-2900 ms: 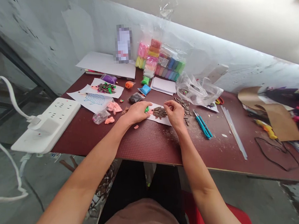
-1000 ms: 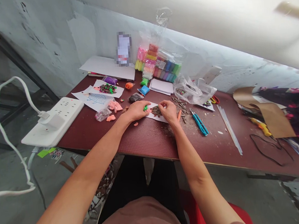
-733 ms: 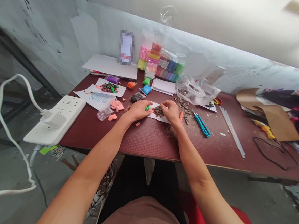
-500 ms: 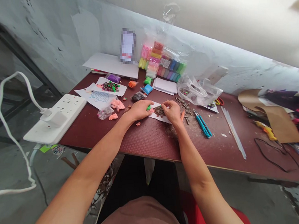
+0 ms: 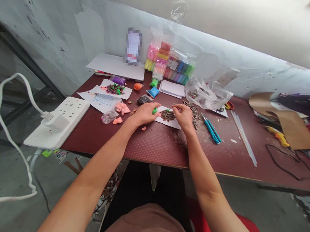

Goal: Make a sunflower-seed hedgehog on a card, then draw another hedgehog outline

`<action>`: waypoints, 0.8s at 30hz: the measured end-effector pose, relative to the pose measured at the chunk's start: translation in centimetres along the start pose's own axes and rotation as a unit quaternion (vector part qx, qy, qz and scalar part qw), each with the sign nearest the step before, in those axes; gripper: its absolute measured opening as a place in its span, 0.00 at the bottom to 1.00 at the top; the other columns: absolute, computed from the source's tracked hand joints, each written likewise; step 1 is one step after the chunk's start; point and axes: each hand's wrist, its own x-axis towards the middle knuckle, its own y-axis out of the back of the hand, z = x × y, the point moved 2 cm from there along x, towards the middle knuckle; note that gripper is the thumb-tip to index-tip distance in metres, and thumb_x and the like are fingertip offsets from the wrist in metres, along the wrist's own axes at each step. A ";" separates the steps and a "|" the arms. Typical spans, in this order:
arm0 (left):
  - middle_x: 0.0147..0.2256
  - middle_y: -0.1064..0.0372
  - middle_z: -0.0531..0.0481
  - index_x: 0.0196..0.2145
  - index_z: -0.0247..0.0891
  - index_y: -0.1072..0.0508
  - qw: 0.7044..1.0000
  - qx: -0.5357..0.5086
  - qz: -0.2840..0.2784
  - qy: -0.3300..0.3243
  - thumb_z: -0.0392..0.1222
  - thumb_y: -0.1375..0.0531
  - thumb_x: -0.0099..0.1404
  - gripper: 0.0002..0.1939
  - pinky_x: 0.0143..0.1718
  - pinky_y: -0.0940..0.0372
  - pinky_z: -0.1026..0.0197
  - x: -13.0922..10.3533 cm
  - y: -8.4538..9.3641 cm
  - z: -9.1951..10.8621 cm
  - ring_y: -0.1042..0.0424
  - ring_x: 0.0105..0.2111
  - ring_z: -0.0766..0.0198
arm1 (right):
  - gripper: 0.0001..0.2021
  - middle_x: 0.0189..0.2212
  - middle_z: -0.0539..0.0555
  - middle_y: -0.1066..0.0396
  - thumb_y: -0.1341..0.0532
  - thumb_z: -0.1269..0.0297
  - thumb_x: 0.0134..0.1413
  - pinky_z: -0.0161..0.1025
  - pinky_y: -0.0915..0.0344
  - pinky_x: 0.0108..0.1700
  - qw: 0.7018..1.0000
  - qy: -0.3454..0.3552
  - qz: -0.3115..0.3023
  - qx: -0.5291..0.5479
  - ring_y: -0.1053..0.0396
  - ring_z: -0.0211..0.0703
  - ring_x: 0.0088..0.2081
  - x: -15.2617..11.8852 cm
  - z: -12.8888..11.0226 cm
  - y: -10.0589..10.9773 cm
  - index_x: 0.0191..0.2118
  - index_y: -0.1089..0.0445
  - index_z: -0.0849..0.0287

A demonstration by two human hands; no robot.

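A small white paper (image 5: 174, 124) lies on the dark red table, bearing a cluster of striped seeds (image 5: 167, 115) with pink clay at its left end. My left hand (image 5: 146, 113) rests at the paper's left edge, its fingers closed on a bit of green clay (image 5: 154, 111). Over the right end of the cluster is my right hand (image 5: 183, 114), thumb and fingertips pinched together; whatever is between them is too small to make out. Loose seeds (image 5: 194, 109) lie just beyond my right hand.
Blue-handled scissors (image 5: 211, 129), clear glue sticks (image 5: 244, 138) and a yellow glue gun (image 5: 278, 136) lie to the right. Behind are clay packs (image 5: 178, 70) and a plastic bag (image 5: 208, 93). A power strip (image 5: 57, 124) sits at the left edge, near peach clay (image 5: 122, 108).
My right hand has shifted slightly right, uncovering more of the seed cluster and paper. My left hand has stayed in place. The view has moved slightly.
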 end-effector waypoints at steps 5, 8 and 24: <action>0.59 0.29 0.38 0.64 0.35 0.35 0.966 -0.255 0.045 0.014 0.30 0.43 0.58 0.35 0.53 0.30 0.53 0.0 1.0 0.4 0.25 0.51 0.54 | 0.09 0.29 0.52 0.26 0.37 0.62 0.54 0.40 0.35 0.39 0.999 0.023 0.012 0.048 0.34 0.42 0.30 -0.4 -0.5 0.1 0.35 0.19 0.59; 0.59 0.30 0.38 0.62 0.37 0.36 0.901 -0.430 -0.002 0.057 0.30 0.46 0.58 0.33 0.46 0.27 0.54 0.0 1.0 0.7 0.23 0.47 0.56 | 0.10 0.26 0.50 0.31 0.35 0.57 0.56 0.38 0.38 0.32 0.990 0.058 -0.019 0.124 0.38 0.39 0.27 -0.9 -1.4 -0.3 0.35 0.21 0.58; 0.46 0.24 0.43 0.50 0.34 0.29 0.836 -0.540 -0.025 0.092 0.27 0.45 0.59 0.21 0.46 0.27 0.57 0.0 0.4 0.7 0.24 0.40 0.64 | 0.06 0.29 0.49 0.32 0.36 0.65 0.56 0.37 0.39 0.31 0.979 0.139 -0.041 0.143 0.42 0.36 0.27 -2.2 -3.9 -0.1 0.36 0.19 0.54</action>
